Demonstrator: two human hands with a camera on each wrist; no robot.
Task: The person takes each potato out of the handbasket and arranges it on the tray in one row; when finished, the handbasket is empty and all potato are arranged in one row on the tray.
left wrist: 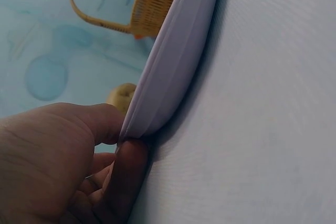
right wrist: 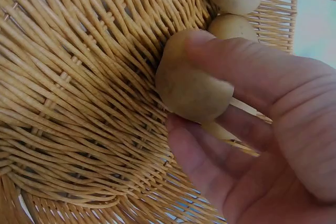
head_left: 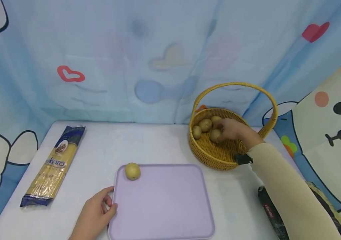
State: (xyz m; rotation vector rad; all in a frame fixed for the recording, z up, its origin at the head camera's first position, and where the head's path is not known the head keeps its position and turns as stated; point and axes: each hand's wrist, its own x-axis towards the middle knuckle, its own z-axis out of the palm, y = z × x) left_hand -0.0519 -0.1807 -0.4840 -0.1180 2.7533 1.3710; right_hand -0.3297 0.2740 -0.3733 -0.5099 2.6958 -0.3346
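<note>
My left hand (head_left: 94,213) pinches the left edge of a lilac tray (head_left: 161,200); in the left wrist view the thumb lies over its rim and a finger is under it. One potato (head_left: 132,171) sits in the tray's far left corner. Off to the right, my right hand (head_left: 233,129) reaches into a wicker basket (head_left: 200,155) with a tall handle. Its thumb and fingers grip a potato (right wrist: 191,85), close over the woven bottom. Several other potatoes (head_left: 205,125) lie beside it against the basket's left and far side.
A pack of spaghetti (head_left: 53,166) lies at the left of the white table (head_left: 104,150). By the right sleeve is a dark package (head_left: 273,213), partly covered by the arm. A patterned blue curtain (head_left: 113,60) hangs behind the table.
</note>
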